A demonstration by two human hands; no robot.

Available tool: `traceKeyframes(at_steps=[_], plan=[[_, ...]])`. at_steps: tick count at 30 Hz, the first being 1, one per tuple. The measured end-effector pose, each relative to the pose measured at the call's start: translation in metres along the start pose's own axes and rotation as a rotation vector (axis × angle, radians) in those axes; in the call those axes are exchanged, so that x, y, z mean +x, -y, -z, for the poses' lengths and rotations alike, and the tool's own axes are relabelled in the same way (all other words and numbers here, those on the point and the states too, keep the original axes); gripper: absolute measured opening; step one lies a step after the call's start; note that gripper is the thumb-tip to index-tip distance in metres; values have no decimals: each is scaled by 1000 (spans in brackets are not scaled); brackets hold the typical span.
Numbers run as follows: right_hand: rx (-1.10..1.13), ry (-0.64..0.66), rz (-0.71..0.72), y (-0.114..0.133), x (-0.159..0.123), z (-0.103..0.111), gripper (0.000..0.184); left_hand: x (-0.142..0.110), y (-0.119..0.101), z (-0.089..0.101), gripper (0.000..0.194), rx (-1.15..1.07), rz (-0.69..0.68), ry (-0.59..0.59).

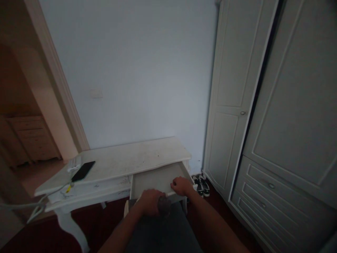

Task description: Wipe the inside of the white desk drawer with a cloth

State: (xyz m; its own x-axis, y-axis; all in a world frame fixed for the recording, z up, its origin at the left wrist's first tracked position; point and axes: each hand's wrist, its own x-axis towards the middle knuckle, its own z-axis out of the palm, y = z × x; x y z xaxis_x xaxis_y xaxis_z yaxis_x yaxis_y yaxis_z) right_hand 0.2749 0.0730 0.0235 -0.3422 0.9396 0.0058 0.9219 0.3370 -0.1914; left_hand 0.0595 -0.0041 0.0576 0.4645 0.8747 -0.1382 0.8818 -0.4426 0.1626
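Observation:
A white desk [118, 158] stands against the wall, and its drawer [150, 179] is pulled out towards me. The visible part of the drawer's floor is bare. At the drawer's front edge, my left hand [150, 201] is closed around a bunched dark grey cloth [164, 205]. My right hand [181, 185] is curled into a fist over the right part of the drawer's front edge. Its inner fingers are hidden, so whether it grips anything does not show.
On the desk's left end lie a black phone [83, 171] and a white power strip [75, 163] with a cable [39, 204]. Black-and-white shoes [202, 185] sit on the dark red floor. A tall wardrobe [229, 88] stands to the right; a doorway opens at left.

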Motion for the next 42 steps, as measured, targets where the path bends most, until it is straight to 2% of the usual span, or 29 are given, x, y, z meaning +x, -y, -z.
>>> traceKeyframes(at_steps=[4,7,11,16,20,25,30,38,42], plan=[[-5,3,-3,0,0,0,43,13,18,1,57,-183,70,18],[-2,-1,-2,0,0,0,43,21,30,-2,53,-402,105,36],[3,-3,-2,0,-1,0,44,29,38,-5,46,-704,71,70],[5,-6,-5,2,-3,3,42,35,44,-8,52,-822,78,10],[10,-14,-18,4,-5,5,43,43,47,-17,54,-862,146,-42],[17,-10,-25,3,-4,4,44,53,51,-27,64,-873,208,-84],[13,-2,-28,3,-4,3,43,60,60,-28,67,-800,248,-87],[11,-24,-23,3,-6,4,42,48,86,-16,45,-416,486,-79],[18,-28,-26,3,-5,3,43,39,78,-4,47,-249,503,-93]])
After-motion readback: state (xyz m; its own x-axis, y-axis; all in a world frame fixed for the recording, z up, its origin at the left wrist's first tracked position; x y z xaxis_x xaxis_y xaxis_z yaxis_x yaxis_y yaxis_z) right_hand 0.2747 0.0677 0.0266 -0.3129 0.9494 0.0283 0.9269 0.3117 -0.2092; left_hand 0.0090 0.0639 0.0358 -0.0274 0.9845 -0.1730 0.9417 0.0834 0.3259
